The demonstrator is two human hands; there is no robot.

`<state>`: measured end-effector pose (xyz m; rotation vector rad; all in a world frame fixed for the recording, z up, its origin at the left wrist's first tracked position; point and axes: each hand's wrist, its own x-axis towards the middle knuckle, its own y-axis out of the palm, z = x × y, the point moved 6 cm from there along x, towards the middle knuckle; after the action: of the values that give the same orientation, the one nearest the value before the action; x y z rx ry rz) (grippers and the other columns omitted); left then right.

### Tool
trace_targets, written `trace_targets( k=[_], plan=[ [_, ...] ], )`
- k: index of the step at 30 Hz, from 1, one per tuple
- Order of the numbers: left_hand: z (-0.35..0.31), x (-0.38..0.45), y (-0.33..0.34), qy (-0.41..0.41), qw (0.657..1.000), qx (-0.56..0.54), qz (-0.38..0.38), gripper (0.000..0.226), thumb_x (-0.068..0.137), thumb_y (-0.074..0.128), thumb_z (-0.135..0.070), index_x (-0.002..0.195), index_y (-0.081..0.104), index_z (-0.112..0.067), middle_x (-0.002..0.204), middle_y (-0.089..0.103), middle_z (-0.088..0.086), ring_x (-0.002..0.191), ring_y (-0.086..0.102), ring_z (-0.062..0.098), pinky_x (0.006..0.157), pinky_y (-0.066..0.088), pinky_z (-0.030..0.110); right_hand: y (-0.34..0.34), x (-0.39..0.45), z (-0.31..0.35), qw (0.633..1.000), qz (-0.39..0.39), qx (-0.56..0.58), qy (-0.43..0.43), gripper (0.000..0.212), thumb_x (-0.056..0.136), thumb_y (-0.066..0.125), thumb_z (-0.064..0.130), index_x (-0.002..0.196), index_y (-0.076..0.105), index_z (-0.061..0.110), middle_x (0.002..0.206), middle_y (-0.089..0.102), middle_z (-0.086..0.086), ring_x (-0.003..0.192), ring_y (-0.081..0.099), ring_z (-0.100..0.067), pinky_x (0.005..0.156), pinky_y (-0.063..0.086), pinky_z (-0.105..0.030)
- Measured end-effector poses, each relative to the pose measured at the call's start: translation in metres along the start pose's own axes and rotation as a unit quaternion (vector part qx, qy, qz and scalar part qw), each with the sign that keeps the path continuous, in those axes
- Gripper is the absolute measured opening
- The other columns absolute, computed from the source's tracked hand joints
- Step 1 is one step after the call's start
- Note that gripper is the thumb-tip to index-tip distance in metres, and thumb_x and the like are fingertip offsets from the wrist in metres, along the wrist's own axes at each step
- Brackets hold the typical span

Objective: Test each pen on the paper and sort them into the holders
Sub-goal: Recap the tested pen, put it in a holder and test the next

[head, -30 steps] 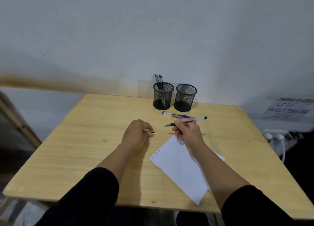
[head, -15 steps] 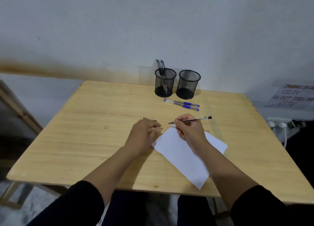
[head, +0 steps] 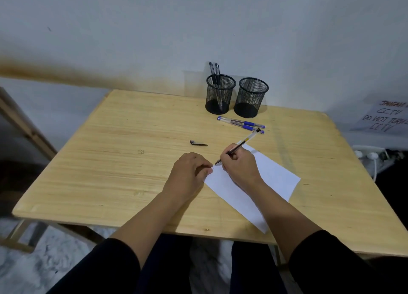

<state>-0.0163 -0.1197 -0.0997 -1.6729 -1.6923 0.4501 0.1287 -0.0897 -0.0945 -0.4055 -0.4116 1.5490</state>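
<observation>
My right hand [head: 239, 165] grips a black pen [head: 242, 142] with its tip touching the top left corner of the white paper [head: 271, 176]. My left hand [head: 189, 172] rests with curled fingers on the paper's left corner and holds nothing. The pen's black cap [head: 197, 143] lies on the wooden table [head: 110, 161] just beyond my left hand. Two blue pens [head: 241, 123] lie in front of two black mesh holders. The left holder [head: 219, 93] has two black pens in it; the right holder [head: 251, 97] looks empty.
A white wall stands right behind the holders. A paper sign [head: 384, 117] and a power strip with white plugs [head: 371, 155] sit off the table's right side. A wooden frame [head: 24, 121] stands to the left.
My left hand has let go of the black cap, which now lies on the table. My right hand has lowered the pen tip onto the paper's corner.
</observation>
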Motion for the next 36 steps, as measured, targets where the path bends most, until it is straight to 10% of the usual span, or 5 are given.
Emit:
trace_targets(
  k=[36],
  plan=[
    [-0.0016,-0.0004,0.0002,0.001,1.000,0.016,0.006,0.014,0.085,0.061,-0.020,0.095,0.071,-0.018,0.097,0.069,-0.002,0.100,0.053,0.015,0.082,0.031,0.017,-0.0009,-0.0008,0.0010,0.998,-0.048,-0.027,-0.039,0.008,0.085,0.054,0.012,0.078,0.057,0.010,0.066,0.056,0.001,0.064,0.054,-0.010,0.058,0.044,-0.017]
  ],
)
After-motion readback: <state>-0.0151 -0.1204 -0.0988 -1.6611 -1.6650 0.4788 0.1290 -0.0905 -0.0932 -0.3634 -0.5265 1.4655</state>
